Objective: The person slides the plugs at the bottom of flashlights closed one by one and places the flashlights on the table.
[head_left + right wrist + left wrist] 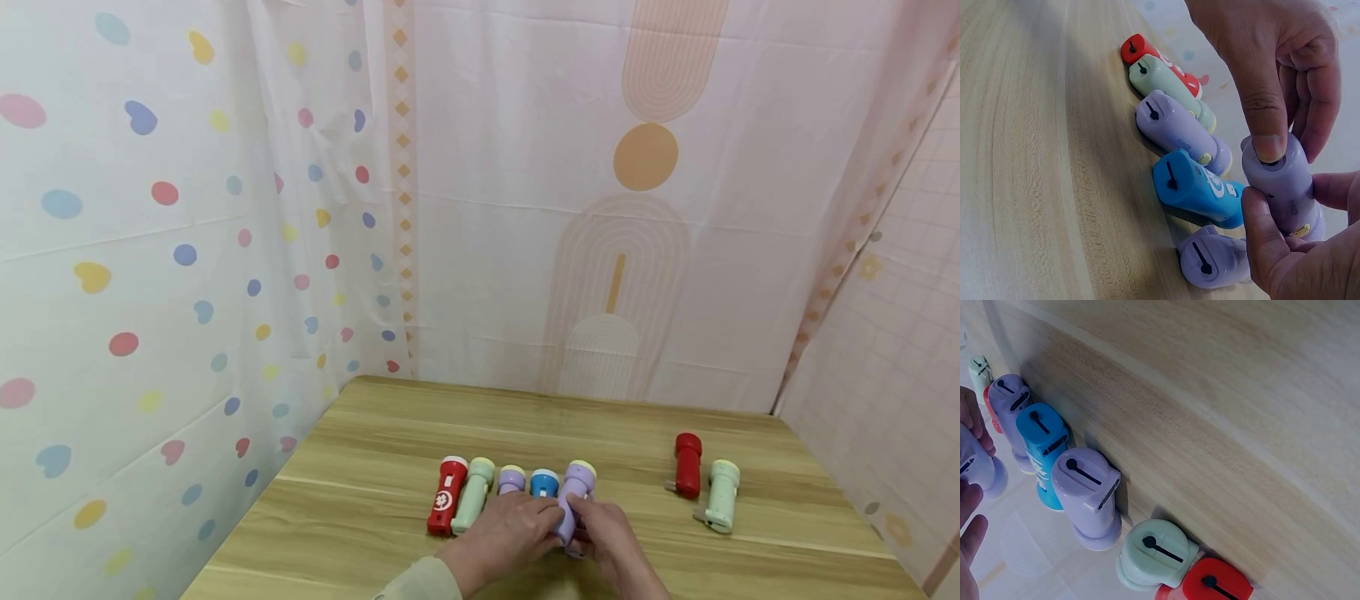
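A purple flashlight [574, 500] with a pale yellow rim is held up between both hands. Fingers and thumb of my right hand [609, 537] grip its barrel from the sides, as the right wrist view shows. My left hand [1272, 69] has its thumb on the dark recess in the flashlight's end, its other fingers curled around behind. Beneath the hands stretches a row: a red flashlight [447, 493], a light green flashlight [475, 493], a purple flashlight [1088, 494], a blue flashlight [1194, 187] and another purple flashlight [1213, 257]. Dark keyhole-like slots mark their ends.
Apart to the right lie a red flashlight [687, 464] and a light green flashlight [722, 493], each with a small piece sticking out near its base. Patterned curtains [480, 250] hang behind and beside the wooden table [360, 467].
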Demonstrator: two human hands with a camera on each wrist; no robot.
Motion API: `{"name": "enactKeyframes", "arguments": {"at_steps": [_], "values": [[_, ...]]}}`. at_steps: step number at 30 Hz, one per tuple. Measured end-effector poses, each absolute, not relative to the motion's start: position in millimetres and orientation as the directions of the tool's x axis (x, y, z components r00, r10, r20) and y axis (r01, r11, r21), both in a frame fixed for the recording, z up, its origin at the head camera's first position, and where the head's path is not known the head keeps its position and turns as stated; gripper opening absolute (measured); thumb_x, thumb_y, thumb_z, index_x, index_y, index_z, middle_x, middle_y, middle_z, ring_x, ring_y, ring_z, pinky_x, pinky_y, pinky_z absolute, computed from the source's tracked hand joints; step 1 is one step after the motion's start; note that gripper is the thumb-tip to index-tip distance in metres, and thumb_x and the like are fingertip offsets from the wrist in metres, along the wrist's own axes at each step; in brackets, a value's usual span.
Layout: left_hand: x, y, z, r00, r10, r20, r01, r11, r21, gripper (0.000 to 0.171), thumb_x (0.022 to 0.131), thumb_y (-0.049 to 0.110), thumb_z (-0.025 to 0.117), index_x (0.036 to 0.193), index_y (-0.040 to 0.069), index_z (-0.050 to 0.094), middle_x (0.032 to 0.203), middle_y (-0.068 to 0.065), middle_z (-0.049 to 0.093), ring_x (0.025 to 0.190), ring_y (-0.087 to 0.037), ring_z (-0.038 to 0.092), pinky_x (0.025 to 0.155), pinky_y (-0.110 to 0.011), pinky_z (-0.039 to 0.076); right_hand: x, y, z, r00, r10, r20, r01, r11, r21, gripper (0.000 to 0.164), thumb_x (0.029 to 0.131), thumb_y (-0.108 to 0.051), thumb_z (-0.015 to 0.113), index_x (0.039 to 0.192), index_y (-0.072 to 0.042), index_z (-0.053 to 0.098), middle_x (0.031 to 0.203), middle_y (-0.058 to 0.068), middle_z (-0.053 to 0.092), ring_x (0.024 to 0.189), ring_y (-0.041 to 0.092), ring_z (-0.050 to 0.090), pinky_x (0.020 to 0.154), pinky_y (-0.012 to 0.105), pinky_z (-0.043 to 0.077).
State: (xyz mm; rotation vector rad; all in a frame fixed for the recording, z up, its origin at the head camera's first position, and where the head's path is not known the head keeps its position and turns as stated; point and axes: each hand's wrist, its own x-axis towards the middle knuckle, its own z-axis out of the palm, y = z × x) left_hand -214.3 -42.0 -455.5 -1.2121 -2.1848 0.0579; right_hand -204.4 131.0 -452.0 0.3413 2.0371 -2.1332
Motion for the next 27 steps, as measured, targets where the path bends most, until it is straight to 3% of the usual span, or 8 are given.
{"name": "enactKeyframes", "arguments": {"at_steps": [27], "values": [[-217.4, -43.9, -452.9, -0.367, 0.793, 0.487, 0.778, 0.548, -0.306, 0.025, 0.086, 0.039, 0.077, 0.096, 0.020, 0.064, 0.095, 0.012, 0.066, 0.079, -0.001, 0.062, 0.072, -0.018, 0.048, -205.6, 134.5, -453.6, -0.965, 0.014, -0.263, 0.262, -0.076, -0.962, 0.036, 0.100, -0.019, 0.056, 0.106, 0.016, 0.058, 0.076, 0.007, 0.066, 0.067, 0.012, 0.064, 0.061, 0.025, 0.054]]}}
